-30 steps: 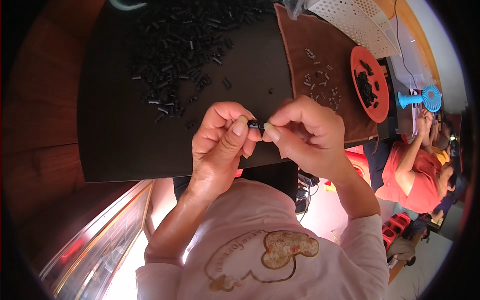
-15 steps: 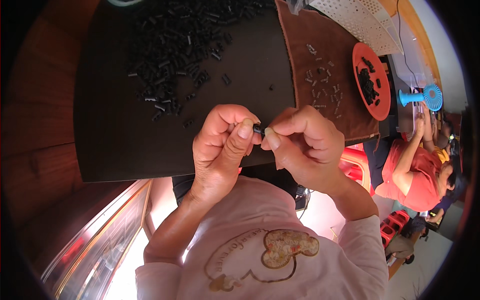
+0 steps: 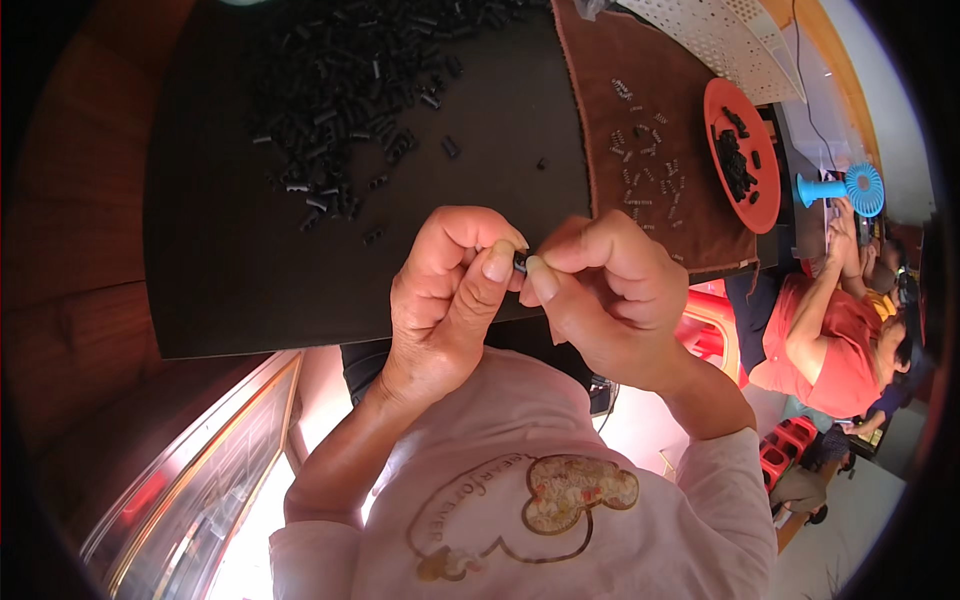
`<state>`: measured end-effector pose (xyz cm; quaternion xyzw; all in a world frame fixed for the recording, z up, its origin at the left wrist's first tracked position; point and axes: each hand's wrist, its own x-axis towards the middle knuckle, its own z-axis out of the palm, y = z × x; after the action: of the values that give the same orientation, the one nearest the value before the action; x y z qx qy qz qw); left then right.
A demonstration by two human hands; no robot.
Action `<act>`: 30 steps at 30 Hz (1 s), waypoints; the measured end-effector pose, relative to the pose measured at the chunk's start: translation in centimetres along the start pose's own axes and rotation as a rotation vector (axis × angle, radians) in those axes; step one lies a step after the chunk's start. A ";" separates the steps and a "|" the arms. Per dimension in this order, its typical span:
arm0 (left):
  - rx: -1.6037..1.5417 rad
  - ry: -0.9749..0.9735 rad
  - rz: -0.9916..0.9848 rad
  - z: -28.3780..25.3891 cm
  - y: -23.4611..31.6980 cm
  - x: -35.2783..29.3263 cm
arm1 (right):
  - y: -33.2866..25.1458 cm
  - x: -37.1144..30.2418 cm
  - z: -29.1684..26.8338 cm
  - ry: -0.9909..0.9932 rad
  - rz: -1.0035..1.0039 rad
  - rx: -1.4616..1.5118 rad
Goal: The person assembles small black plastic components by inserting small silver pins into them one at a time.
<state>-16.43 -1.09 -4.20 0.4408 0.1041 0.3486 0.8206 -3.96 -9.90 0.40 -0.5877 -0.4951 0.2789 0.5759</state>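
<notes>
Left hand: thumb and forefinger closed in a narrow pinch on one small black piece, gripping its left end.
Right hand: also in a narrow pinch, thumb and forefinger on the right end of that piece (any second tiny part there would be hidden by the fingertips).
Black piece: between the two hands, in front of the table's near edge; a second ago more of its length showed, and now the fingertips of both hands stand closer together and cover most of it.
Black pile: spread on the dark table, its loose pieces lying in the same arrangement as before.
Springs: scattered on the brown cloth, much as they were.
Red plate: on the right, holding black pieces as it did earlier.
Co-worker: in a red shirt, the raised forearms now nearer the blue fan than a second ago.
</notes>
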 end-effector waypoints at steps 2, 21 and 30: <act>-0.068 -0.061 -0.012 0.0 0.2 0.0 | 0.0 -0.1 0.1 0.008 0.007 0.039; -0.198 -0.126 -0.203 -0.6 0.2 0.8 | -1.5 4.1 -2.7 -0.404 -0.475 -0.833; -0.206 -0.157 -0.160 -0.8 0.3 1.1 | -0.5 3.3 -4.7 -0.283 -0.474 -0.883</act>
<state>-16.14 0.22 -4.27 0.3706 0.0382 0.2555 0.8921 1.25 -8.88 2.53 -0.6029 -0.7581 -0.0178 0.2480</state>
